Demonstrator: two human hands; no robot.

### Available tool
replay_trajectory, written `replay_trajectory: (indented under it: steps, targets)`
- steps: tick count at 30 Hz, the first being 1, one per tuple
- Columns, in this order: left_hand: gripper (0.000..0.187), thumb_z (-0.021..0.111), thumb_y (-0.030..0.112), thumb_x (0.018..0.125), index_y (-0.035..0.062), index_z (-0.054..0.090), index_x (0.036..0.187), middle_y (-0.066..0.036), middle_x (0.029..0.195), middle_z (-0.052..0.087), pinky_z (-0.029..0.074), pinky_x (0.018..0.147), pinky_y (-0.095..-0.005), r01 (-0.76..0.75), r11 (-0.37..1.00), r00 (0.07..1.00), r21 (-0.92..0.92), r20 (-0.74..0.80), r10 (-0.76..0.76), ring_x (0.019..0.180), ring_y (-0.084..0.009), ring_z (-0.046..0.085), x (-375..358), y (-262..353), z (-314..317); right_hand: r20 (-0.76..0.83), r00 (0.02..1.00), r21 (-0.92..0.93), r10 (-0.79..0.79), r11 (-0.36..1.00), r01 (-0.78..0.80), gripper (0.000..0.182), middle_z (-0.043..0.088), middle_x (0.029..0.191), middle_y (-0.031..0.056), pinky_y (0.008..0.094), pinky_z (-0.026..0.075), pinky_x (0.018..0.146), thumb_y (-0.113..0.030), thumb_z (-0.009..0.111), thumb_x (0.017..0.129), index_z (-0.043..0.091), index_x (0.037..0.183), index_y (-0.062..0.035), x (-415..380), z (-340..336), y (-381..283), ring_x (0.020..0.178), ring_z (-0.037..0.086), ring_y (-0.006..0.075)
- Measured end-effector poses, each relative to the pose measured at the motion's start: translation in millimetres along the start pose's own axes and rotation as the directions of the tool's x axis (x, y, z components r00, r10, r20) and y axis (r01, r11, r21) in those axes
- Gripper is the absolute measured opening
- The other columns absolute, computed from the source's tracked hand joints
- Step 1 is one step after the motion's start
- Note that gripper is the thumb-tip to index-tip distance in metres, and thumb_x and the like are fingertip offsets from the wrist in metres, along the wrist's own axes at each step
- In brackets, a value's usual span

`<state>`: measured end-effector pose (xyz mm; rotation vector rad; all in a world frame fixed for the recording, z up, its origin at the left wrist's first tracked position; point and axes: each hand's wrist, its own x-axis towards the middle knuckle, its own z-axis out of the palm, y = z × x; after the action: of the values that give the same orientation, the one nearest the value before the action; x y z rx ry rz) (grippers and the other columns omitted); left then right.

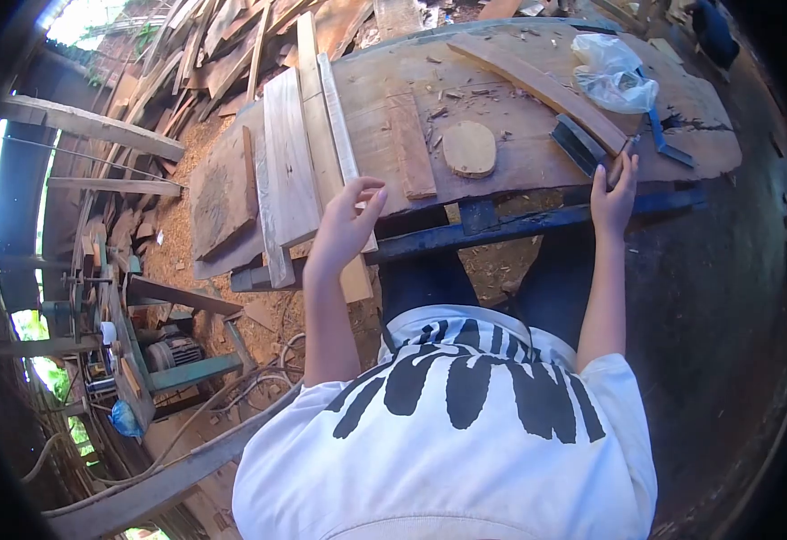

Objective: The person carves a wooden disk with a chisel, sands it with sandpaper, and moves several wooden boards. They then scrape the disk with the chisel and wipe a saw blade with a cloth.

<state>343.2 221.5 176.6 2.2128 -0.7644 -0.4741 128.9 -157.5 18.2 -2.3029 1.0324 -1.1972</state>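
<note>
My left hand hovers by the front ends of several long boards, with thumb and fingers loosely curled, apart, and nothing visible between them. A narrow pale strip of wood lies just beside it. At the table's front right, my right hand closes its fingers around a small, narrow brownish piece whose kind I cannot make out. Next to those fingers is a dark, blocky tool. Above it, a long curved wooden piece lies diagonally, its lower end near the right hand.
On the wooden tabletop lie a short reddish board, a round wood slice, a clear plastic bag and a blue metal angle piece. Scrap wood is heaped behind. A motor stands at left above sawdust.
</note>
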Motion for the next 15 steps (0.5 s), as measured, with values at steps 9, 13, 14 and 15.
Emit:
replay_trajectory:
  steps: [9, 13, 14, 15]
  targets:
    - [0.086, 0.067, 0.048, 0.091, 0.0031, 0.026, 0.152, -0.027, 0.152, 0.03, 0.022, 0.113, -0.0547, 0.187, 0.885, 0.96, 0.427, -0.269, -0.074, 0.14, -0.0425, 0.028, 50, -18, 126, -0.069, 0.998, 0.01, -0.001, 1.0, 0.002, 0.073, 0.038, 0.148, 0.0307, 0.0511, 0.037, 0.114, -0.026, 0.068, 0.092, 0.03, 0.148, 0.0025, -11, -6, -9, 0.137, 0.042, 0.0464]
    - [0.084, 0.066, 0.045, 0.093, 0.0041, 0.024, 0.152, -0.028, 0.152, 0.026, 0.014, 0.112, -0.0601, 0.121, 0.914, 0.965, 0.388, -0.264, -0.016, 0.141, -0.0446, 0.021, 55, -34, 137, -0.01, 0.999, -0.009, 0.039, 0.999, -0.039, 0.078, 0.037, 0.149, 0.0308, 0.0506, 0.037, 0.114, -0.025, 0.069, 0.091, 0.026, 0.15, 0.0025, -17, -14, -17, 0.137, 0.042, 0.0463]
    - [0.081, 0.066, 0.043, 0.093, 0.0038, 0.026, 0.151, -0.029, 0.15, 0.03, 0.015, 0.113, -0.0584, 0.1, 0.916, 0.96, 0.389, -0.281, 0.014, 0.139, -0.0447, 0.023, 55, -39, 137, -0.04, 0.999, -0.006, 0.017, 1.0, -0.018, 0.08, 0.037, 0.149, 0.0308, 0.0505, 0.037, 0.114, -0.023, 0.07, 0.09, 0.025, 0.15, 0.0024, -17, -13, -17, 0.138, 0.041, 0.0461]
    - [0.081, 0.066, 0.043, 0.093, 0.0038, 0.026, 0.151, -0.029, 0.15, 0.03, 0.015, 0.113, -0.0584, 0.107, 0.914, 0.958, 0.391, -0.286, 0.009, 0.139, -0.0447, 0.023, 54, -44, 137, -0.069, 0.998, -0.004, -0.002, 1.0, 0.002, 0.081, 0.036, 0.149, 0.0308, 0.0503, 0.037, 0.113, -0.022, 0.071, 0.089, 0.024, 0.151, 0.0023, -17, -11, -18, 0.138, 0.041, 0.046]
